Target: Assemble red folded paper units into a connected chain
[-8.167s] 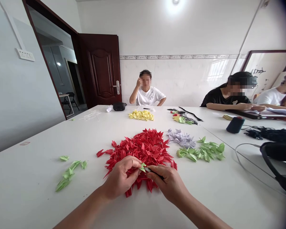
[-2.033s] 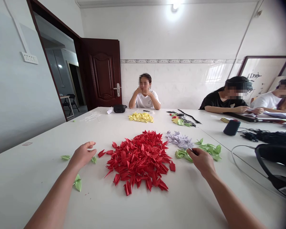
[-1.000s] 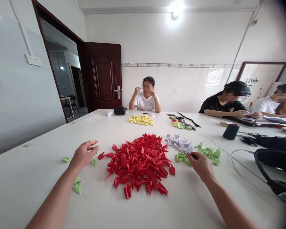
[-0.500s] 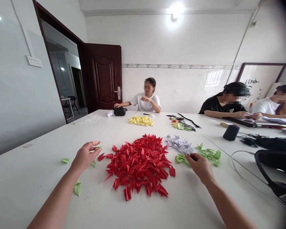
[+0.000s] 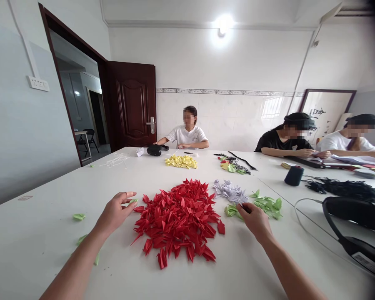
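My left hand is closed, thumb and fingers pinching a small green folded paper crane at the left side of a large heap of red paper cranes. On the other side of the heap, my right hand grips a thin tool with a dark handle and a shiny metal tip; its exact kind does not show. That tip lies close to a small pile of white paper cranes. Green paper cranes lie around the right hand, and a few more, like a loose green crane, lie by my left forearm.
Farther back are yellow paper cranes, strung cranes with black cord and white threads. A dark thread spool and a black headset with a cable stand at right. Several people sit around the table.
My left hand, with the green crane, has moved right, closer to the red heap. My right hand stays near the white pile. The person opposite has lowered a raised hand to the table.
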{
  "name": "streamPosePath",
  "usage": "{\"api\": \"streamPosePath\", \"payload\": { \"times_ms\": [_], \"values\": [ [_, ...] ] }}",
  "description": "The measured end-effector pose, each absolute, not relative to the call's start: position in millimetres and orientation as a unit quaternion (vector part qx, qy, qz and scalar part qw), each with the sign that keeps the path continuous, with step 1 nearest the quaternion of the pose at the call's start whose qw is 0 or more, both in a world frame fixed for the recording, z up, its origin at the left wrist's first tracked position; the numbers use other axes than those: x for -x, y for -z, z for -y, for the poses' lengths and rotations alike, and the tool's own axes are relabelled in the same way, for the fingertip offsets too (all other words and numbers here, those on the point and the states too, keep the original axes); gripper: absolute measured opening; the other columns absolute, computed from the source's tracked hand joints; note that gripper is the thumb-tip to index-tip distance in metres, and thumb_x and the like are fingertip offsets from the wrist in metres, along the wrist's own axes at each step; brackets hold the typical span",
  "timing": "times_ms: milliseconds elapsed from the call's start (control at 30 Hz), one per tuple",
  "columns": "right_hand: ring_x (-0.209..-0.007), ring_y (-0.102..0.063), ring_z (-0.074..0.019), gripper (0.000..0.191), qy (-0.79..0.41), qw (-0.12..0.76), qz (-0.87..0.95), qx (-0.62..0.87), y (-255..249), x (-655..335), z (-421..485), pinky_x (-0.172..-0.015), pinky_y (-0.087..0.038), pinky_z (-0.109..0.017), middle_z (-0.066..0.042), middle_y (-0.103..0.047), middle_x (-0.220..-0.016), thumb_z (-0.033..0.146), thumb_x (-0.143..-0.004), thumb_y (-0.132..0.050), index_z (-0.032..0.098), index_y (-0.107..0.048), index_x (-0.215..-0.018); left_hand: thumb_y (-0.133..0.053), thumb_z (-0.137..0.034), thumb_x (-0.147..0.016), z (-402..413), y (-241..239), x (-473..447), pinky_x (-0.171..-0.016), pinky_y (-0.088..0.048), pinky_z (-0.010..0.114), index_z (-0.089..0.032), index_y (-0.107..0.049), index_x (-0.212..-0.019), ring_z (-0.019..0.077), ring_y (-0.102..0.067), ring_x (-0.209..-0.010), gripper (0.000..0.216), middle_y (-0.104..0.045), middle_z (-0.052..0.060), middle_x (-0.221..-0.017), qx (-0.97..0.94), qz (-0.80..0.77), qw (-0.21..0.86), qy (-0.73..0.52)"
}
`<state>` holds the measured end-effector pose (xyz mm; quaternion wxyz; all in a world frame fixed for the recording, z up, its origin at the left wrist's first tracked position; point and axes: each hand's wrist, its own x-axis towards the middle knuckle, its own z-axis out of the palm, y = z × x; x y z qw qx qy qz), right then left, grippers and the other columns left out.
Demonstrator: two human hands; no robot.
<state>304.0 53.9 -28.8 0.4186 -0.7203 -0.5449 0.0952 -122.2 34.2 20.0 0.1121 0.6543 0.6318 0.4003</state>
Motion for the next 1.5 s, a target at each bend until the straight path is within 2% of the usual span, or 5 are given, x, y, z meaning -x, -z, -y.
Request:
{"api": "streamPosePath", "payload": {
  "times_ms": [433,1200,1500],
  "values": [
    [-0.060,-0.053,-0.0181,0.034,-0.104,0.400,0.556,0.721,30.3,-299.7,-54.7,-0.052,-0.037,-0.025,-0.003,-0.063,-0.065,0.049,-0.070,-0.045,0.019,-0.063,-0.074,-0.051,-0.047,-0.073,-33.2,-18.5,115.2,-0.078,-0.051,0.029,-0.022,-0.058,-0.104,0.0202,-0.059,-0.095,0.041,-0.059,0.006,-0.112,-0.676,-0.609,0.112,-0.400],
    [-0.062,-0.055,-0.0191,0.033,-0.096,0.409,0.579,0.698,29.9,-293.4,-52.2,-0.053,-0.037,-0.026,-0.004,-0.065,-0.068,0.046,-0.071,-0.046,0.019,-0.065,-0.075,-0.053,-0.047,-0.072,-36.5,-13.8,110.8,-0.083,-0.050,0.034,-0.021,-0.059,-0.102,0.0218,-0.058,-0.097,0.039,-0.059,0.007,-0.108,-0.695,-0.585,0.118,-0.402],
    [-0.062,-0.055,-0.0185,0.033,-0.123,0.402,0.582,0.697,28.8,-287.1,-49.6,-0.055,-0.039,-0.026,-0.003,-0.064,-0.067,0.046,-0.070,-0.046,0.019,-0.064,-0.075,-0.053,-0.048,-0.072,-35.5,-15.1,109.0,-0.081,-0.050,0.030,-0.022,-0.059,-0.102,0.0201,-0.058,-0.097,0.040,-0.059,0.005,-0.108,-0.688,-0.593,0.123,-0.400]
  ]
}}
